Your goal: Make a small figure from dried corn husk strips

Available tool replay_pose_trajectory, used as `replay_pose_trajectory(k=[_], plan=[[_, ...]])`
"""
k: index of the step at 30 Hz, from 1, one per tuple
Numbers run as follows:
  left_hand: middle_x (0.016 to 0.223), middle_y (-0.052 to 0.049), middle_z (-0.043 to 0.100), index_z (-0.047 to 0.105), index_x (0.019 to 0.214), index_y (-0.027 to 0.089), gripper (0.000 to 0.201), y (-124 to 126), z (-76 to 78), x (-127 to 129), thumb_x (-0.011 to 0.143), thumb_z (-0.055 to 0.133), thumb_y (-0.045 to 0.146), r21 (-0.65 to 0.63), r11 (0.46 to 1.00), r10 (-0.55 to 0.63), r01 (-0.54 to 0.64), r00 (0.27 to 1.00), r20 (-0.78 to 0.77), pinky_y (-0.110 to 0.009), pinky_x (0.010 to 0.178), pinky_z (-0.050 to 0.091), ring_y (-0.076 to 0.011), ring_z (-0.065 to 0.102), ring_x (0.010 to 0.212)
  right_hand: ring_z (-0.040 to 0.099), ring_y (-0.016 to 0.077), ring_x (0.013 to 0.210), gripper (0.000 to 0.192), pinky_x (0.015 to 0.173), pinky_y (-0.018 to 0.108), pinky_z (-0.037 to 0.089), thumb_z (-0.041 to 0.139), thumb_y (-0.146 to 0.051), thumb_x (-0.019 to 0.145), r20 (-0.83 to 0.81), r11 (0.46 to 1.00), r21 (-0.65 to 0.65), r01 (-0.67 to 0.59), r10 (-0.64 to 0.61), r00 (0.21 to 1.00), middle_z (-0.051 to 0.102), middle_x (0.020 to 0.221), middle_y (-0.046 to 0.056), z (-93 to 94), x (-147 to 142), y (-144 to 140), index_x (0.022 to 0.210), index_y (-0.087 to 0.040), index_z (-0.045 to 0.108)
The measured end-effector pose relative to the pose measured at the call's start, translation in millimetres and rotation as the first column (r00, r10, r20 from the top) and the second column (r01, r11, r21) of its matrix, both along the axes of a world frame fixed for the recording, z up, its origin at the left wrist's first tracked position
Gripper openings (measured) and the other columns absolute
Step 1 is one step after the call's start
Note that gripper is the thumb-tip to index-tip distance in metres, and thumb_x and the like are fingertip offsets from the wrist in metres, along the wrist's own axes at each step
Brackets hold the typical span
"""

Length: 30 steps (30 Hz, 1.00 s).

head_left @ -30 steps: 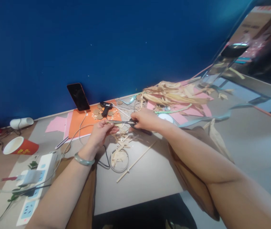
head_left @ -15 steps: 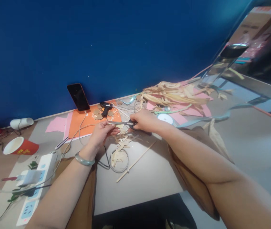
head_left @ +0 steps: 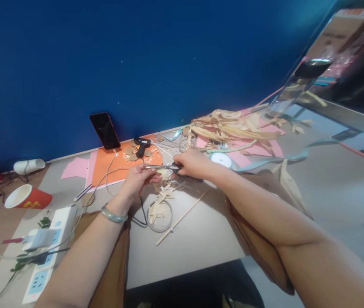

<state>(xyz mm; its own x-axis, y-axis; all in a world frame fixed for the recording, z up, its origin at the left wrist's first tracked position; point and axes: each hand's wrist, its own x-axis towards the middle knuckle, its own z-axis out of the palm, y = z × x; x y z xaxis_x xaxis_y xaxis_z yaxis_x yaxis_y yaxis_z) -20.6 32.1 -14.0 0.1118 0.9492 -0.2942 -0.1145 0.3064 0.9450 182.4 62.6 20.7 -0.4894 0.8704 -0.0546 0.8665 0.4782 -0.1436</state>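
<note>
Your right hand (head_left: 192, 164) grips the scissors (head_left: 164, 167), blades pointing left over the bench (head_left: 201, 231). Your left hand (head_left: 139, 179) pinches a pale husk piece (head_left: 162, 173) at the blades, above the scrap pile (head_left: 165, 192) and wire ring (head_left: 159, 216).

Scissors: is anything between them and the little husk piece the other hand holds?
Nothing visible. The right hand holds the scissors, and their blades reach straight to the husk piece pinched by the left hand. Loose scraps lie below on the table, not between.
</note>
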Motion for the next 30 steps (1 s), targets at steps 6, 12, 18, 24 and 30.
replay_pose_trajectory(k=[6,12,18,24,30], plan=[[0.066,-0.009,0.071,0.062,0.076,0.008,0.014,0.8,-0.3,0.4,0.070,0.072,0.017,-0.024,1.000,0.002,-0.002,1.000,0.001,-0.023,0.062,0.055,-0.0143,0.068,0.059,0.057,0.0181,0.069,0.032,0.056,0.026,0.025,0.067,-0.051,0.069,-0.056,1.000,-0.008,0.006,-0.007,0.998,0.068,0.073,0.006,-2.4,-2.6,-2.3,0.077,-0.020,0.067],[0.069,-0.011,0.071,0.062,0.076,0.008,0.006,1.4,-0.6,1.1,0.073,0.067,0.011,-0.054,0.998,0.021,-0.021,1.000,0.002,-0.023,0.061,0.055,-0.0138,0.067,0.059,0.054,0.0162,0.066,0.036,0.054,0.025,0.024,0.067,-0.054,0.068,-0.091,0.999,-0.052,0.002,-0.006,0.996,0.067,0.072,0.005,-8.2,-2.6,-0.5,0.076,-0.019,0.066],[0.069,-0.011,0.071,0.061,0.078,0.006,0.002,1.7,-0.3,3.5,0.078,0.060,0.008,-0.078,0.997,0.028,-0.027,1.000,0.011,-0.021,0.060,0.054,-0.0130,0.068,0.059,0.054,0.0156,0.064,0.035,0.054,0.025,0.025,0.066,-0.053,0.070,-0.086,0.997,-0.075,0.013,-0.020,0.996,0.066,0.070,0.005,-8.5,-3.2,-1.0,0.075,-0.019,0.067],[0.068,-0.011,0.071,0.059,0.075,0.008,0.006,4.2,-4.1,3.5,0.075,0.065,0.008,-0.106,0.994,0.039,-0.037,0.999,0.016,-0.022,0.061,0.055,-0.0140,0.068,0.059,0.055,0.0159,0.064,0.034,0.054,0.025,0.026,0.065,-0.052,0.071,-0.064,0.997,-0.074,0.002,-0.007,0.998,0.067,0.070,0.006,-11.8,-2.7,0.6,0.075,-0.019,0.067],[0.067,-0.011,0.071,0.060,0.073,0.009,0.010,6.1,-9.9,1.5,0.073,0.070,0.012,-0.111,0.994,0.009,-0.007,1.000,0.016,-0.020,0.059,0.055,-0.0135,0.068,0.058,0.058,0.0179,0.068,0.035,0.054,0.026,0.027,0.066,-0.053,0.070,-0.048,0.998,-0.070,-0.003,-0.001,0.999,0.069,0.074,0.007,-15.2,-1.9,1.9,0.079,-0.019,0.068]])
